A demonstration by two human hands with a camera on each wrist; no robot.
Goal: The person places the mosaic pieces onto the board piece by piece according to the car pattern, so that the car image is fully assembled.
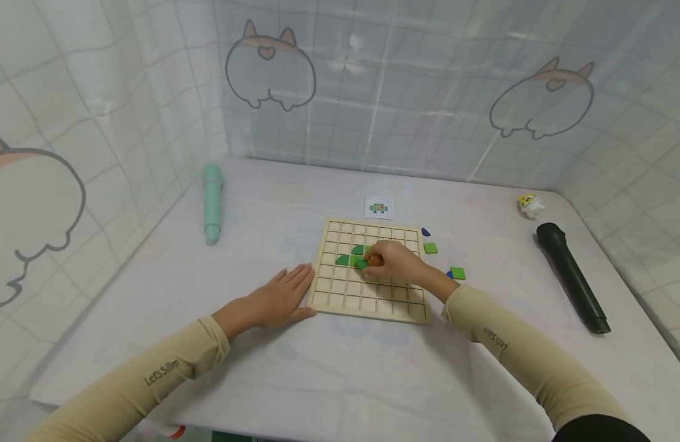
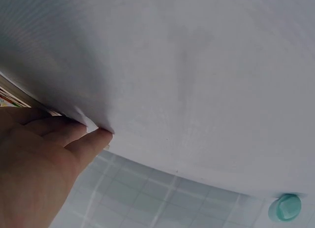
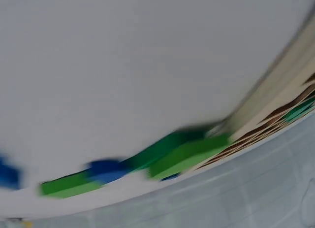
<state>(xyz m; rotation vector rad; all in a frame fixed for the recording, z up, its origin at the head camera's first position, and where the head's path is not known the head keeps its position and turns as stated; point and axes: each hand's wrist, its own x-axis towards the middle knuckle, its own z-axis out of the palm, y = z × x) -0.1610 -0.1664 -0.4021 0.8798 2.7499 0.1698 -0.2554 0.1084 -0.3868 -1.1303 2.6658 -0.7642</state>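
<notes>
A pale wooden grid board [image 1: 340, 301] lies on the table, bearing dark green curved pieces [image 1: 342, 260] and light green pieces [image 1: 353, 261]. Over its middle, my right hand [image 1: 395, 260] pinches a small dark green piece [image 1: 362, 264] at the fingertips. An orange piece [image 1: 375, 261] shows between the thumb and forefinger, partly hidden by the hand. My left hand [image 1: 279, 298] lies flat with fingers extended, touching the board's left edge, thumb by the near corner. The right wrist view shows loose green pieces [image 3: 189, 156] beside the board, but not the right hand.
A small card with a turtle pattern [image 1: 378, 208] lies behind the board. Green squares [image 1: 458, 273] and a blue piece [image 1: 425, 232] lie to its right. A mint microphone [image 1: 212, 205] stands apart at left; a black microphone [image 1: 573, 279] and small figurine [image 1: 531, 205] are at right.
</notes>
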